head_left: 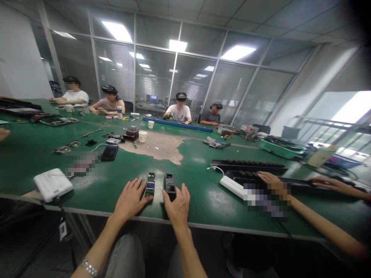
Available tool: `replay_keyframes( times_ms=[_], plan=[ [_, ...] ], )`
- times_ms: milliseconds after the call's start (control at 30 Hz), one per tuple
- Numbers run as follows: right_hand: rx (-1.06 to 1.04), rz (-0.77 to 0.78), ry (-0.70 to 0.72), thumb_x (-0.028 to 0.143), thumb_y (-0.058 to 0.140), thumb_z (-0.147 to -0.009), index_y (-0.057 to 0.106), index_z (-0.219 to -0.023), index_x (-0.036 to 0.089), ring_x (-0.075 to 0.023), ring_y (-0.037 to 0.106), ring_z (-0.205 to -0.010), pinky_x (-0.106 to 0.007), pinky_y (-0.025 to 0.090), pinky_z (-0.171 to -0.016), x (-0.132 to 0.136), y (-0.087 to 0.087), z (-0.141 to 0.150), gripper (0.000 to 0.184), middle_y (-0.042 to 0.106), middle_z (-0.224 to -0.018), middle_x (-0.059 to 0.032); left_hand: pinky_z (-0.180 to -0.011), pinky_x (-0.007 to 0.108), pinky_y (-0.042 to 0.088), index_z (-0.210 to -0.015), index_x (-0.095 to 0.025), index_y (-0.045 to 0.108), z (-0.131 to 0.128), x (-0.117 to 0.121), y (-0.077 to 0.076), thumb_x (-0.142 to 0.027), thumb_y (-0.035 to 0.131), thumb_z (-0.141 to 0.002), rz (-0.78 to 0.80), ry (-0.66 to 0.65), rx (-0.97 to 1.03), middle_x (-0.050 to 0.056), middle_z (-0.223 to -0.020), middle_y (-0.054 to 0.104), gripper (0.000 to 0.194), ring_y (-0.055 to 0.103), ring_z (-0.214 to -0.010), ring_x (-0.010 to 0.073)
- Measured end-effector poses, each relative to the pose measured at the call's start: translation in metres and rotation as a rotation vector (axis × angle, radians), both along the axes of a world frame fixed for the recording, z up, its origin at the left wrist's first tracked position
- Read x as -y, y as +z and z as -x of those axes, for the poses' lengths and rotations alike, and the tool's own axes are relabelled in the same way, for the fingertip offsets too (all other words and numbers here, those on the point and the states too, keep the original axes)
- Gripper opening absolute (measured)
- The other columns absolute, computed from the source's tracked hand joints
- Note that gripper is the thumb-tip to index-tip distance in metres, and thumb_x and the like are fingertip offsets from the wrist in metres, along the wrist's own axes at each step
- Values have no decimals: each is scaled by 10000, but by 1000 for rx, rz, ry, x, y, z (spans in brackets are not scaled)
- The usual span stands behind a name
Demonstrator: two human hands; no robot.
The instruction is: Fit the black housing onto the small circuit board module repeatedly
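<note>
My left hand (130, 199) lies on the green table with its fingers stretched out. Its thumb and index finger touch the near end and left edge of a small circuit board (150, 184) with a blue part on it. Just to the right, my right hand (177, 207) has its thumb and fingers around the near end of a dark grey plastic housing (170, 182). Openings show in the housing's upper face. Board and housing lie side by side with a narrow gap between them, both lengthwise away from me.
A white box (53, 184) stands left, near a black phone (109, 152). Paper cups (142, 136) stand farther back. At right, a white power strip (232, 187) lies before long black parts (249, 166), where a neighbour's hands (274, 185) rest. Several people sit across the table (199, 185).
</note>
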State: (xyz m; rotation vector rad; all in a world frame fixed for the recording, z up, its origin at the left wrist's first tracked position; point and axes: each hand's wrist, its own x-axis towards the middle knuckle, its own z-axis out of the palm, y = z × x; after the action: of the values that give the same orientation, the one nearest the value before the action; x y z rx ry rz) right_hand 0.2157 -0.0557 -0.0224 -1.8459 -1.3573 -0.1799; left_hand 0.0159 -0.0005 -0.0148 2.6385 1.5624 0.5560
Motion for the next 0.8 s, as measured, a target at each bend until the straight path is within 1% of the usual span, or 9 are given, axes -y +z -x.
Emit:
replay_keyframes(
  times_ms=[100, 200, 300, 400, 467, 567, 700, 800],
  plan=[
    [-70, -33, 35, 526, 610, -845, 689, -1090, 67, -364, 420, -1322, -483, 346, -1077, 0, 10, 0, 526, 488, -1388, -282, -1171, 517, 223, -1420, -215, 489, 1, 0, 0, -694, 397, -906, -2, -4, 6, 126, -1535, 399, 709, 315, -1436, 318],
    [-120, -90, 71, 532, 586, -863, 688, -1102, 99, -333, 437, -1318, -470, 348, -1078, -1, 27, 7, 506, 499, -1387, -258, -1170, 526, 221, -1424, -215, 484, 1, 1, -1, -699, 404, -900, -6, -4, 6, 129, -1536, 396, 718, 317, -1433, 323],
    [-117, -132, 106, 539, 580, -866, 687, -1094, 109, -317, 441, -1317, -457, 347, -1080, -4, 47, 22, 498, 493, -1402, -244, -1171, 535, 216, -1436, -214, 467, 1, 2, -1, -688, 398, -908, -9, -2, -8, 132, -1539, 391, 713, 312, -1434, 325],
    [-96, -131, 128, 533, 584, -864, 691, -1062, 104, -314, 441, -1315, -448, 344, -1079, -9, 59, 41, 484, 498, -1395, -247, -1169, 539, 216, -1454, -213, 442, 1, 2, 1, -672, 405, -914, -2, -3, -18, 139, -1541, 385, 710, 308, -1436, 327],
    [-78, -119, 118, 521, 594, -857, 691, -1048, 100, -320, 441, -1311, -453, 337, -1079, -13, 60, 51, 472, 500, -1392, -249, -1167, 542, 220, -1467, -213, 422, 2, 3, 3, -656, 407, -920, 7, -10, -23, 143, -1538, 388, 704, 318, -1431, 328],
    [-57, -97, 92, 504, 613, -843, 691, -1043, 93, -330, 444, -1301, -458, 333, -1078, -19, 56, 62, 464, 499, -1392, -252, -1165, 538, 228, -1480, -202, 401, 3, 3, 4, -616, 403, -935, 17, -19, -32, 145, -1535, 392, 685, 328, -1425, 327],
    [-46, -68, 69, 497, 616, -840, 686, -1053, 76, -343, 448, -1294, -463, 345, -1065, -21, 52, 70, 477, 505, -1382, -262, -1167, 524, 232, -1485, -195, 389, 4, 3, 5, -562, 427, -934, 22, -13, -34, 132, -1540, 388, 663, 313, -1434, 312],
    [-43, -40, 48, 504, 603, -847, 691, -1048, 75, -354, 451, -1288, -471, 361, -1043, -21, 53, 76, 482, 515, -1371, -265, -1173, 513, 223, -1486, -187, 384, 4, 3, 5, -522, 457, -919, 31, -12, -46, 128, -1544, 383, 663, 308, -1437, 304]
  ],
)
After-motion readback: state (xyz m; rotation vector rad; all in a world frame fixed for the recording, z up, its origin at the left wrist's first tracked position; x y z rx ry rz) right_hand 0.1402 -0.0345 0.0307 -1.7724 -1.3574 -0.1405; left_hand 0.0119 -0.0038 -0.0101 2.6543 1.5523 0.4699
